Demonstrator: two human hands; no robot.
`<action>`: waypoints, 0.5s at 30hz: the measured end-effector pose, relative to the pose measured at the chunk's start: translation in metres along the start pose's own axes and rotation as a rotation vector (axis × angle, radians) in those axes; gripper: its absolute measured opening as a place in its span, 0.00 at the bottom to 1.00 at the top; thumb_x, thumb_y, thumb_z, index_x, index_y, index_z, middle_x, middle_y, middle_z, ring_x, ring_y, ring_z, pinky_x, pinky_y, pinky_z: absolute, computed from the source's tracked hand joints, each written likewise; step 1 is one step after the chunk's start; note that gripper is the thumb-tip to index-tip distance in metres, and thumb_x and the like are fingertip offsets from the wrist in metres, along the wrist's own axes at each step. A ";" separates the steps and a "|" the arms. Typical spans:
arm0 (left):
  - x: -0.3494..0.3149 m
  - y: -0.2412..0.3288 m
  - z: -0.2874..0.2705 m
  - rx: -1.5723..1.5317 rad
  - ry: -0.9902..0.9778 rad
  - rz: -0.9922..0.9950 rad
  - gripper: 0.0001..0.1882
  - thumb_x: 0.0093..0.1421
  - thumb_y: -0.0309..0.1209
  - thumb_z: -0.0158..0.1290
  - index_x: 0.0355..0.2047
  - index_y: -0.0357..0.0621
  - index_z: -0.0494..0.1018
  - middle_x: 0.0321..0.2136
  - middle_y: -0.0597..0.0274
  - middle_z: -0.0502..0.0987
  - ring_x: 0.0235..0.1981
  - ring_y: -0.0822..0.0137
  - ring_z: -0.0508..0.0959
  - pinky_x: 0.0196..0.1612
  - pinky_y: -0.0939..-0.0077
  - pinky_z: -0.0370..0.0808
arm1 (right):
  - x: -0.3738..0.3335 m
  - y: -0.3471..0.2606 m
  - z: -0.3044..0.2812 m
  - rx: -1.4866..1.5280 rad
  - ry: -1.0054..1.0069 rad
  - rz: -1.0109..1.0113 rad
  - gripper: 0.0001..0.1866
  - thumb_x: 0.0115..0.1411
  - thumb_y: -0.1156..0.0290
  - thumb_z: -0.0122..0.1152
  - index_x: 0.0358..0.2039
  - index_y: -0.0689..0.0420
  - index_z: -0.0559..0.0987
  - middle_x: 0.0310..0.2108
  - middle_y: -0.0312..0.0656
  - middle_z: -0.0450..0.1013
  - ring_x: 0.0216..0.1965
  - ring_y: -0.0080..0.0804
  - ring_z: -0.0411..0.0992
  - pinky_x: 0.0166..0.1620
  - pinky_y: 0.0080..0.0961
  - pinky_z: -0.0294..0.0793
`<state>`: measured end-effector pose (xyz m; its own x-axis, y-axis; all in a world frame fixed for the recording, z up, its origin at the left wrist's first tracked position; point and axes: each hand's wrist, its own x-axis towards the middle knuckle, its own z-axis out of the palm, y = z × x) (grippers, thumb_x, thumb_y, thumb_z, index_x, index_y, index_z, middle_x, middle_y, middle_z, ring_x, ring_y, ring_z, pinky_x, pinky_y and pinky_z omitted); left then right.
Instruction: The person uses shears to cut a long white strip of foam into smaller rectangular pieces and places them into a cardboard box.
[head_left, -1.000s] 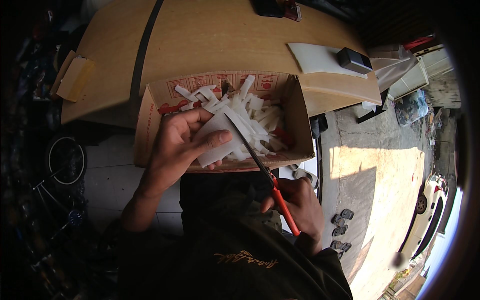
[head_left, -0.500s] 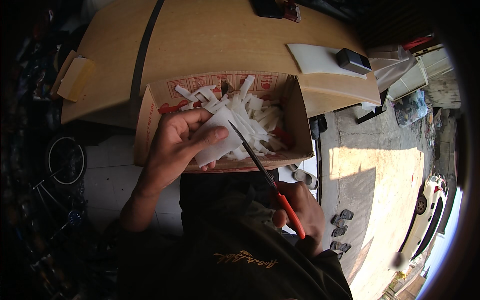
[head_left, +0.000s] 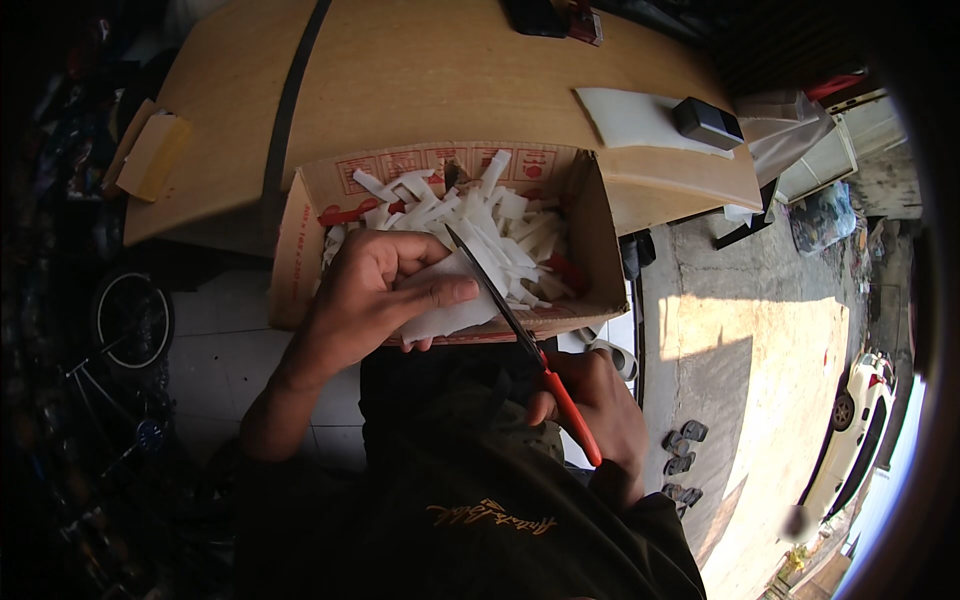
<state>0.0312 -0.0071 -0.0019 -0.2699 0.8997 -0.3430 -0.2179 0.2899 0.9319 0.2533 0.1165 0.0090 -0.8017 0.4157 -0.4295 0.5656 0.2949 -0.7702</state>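
Observation:
Between the thumb and fingers of my left hand (head_left: 375, 290) is a white foam sheet piece (head_left: 450, 312). My right hand (head_left: 597, 398) grips a pair of red-handled scissors (head_left: 568, 412). The dark blades slant up and left, lying along the right edge of the sheet; whether they bite into it I cannot tell. Behind and below both hands stands an open cardboard box (head_left: 592, 215), full of white cut strips (head_left: 490, 230) in a loose heap. A few red bits show among the strips.
Beyond the box is a wooden table (head_left: 430, 80) with a dark band across it. A white sheet (head_left: 620, 118) bearing a grey-black block (head_left: 708, 122) lies at the right. Far left sits a small open carton (head_left: 150, 165). Sandals (head_left: 680, 450) rest on the floor at right.
The blades have shifted slightly up and left against the sheet. My left hand has moved a little right and down, and the sheet looks more tilted.

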 end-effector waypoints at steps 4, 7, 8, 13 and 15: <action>-0.001 -0.002 -0.009 -0.001 -0.025 -0.016 0.15 0.62 0.33 0.57 0.41 0.31 0.73 0.29 0.61 0.78 0.23 0.82 0.75 0.21 0.87 0.70 | 0.003 -0.004 -0.002 0.001 -0.044 0.107 0.27 0.49 0.47 0.69 0.29 0.64 0.79 0.17 0.56 0.67 0.20 0.54 0.63 0.27 0.42 0.61; -0.002 -0.007 -0.009 -0.092 -0.034 0.042 0.16 0.64 0.31 0.55 0.46 0.31 0.70 0.36 0.61 0.77 0.33 0.81 0.75 0.33 0.86 0.73 | -0.002 -0.005 -0.002 0.030 0.017 0.141 0.33 0.45 0.41 0.70 0.31 0.64 0.79 0.17 0.54 0.68 0.21 0.54 0.64 0.28 0.42 0.62; -0.003 -0.009 -0.009 -0.124 -0.023 0.046 0.17 0.64 0.31 0.54 0.48 0.31 0.68 0.39 0.60 0.77 0.37 0.80 0.75 0.37 0.85 0.74 | -0.006 -0.005 0.000 0.058 0.072 0.112 0.35 0.43 0.39 0.70 0.32 0.63 0.79 0.17 0.53 0.69 0.22 0.55 0.65 0.28 0.42 0.63; -0.004 -0.012 -0.009 -0.216 0.027 0.103 0.18 0.65 0.28 0.52 0.51 0.33 0.66 0.42 0.60 0.75 0.42 0.78 0.75 0.46 0.82 0.72 | -0.011 0.002 -0.005 0.049 -0.057 0.068 0.45 0.33 0.30 0.70 0.35 0.63 0.76 0.19 0.51 0.71 0.26 0.58 0.69 0.32 0.42 0.67; -0.002 -0.012 -0.007 -0.209 0.057 0.146 0.18 0.64 0.27 0.53 0.51 0.33 0.66 0.43 0.59 0.75 0.43 0.76 0.75 0.47 0.80 0.72 | -0.010 0.005 -0.006 0.053 -0.102 0.084 0.46 0.33 0.30 0.70 0.36 0.62 0.76 0.20 0.51 0.72 0.27 0.59 0.70 0.33 0.42 0.67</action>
<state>0.0281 -0.0150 -0.0131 -0.3634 0.9057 -0.2185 -0.3608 0.0794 0.9293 0.2655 0.1187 0.0125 -0.7688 0.3471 -0.5372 0.6229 0.2160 -0.7519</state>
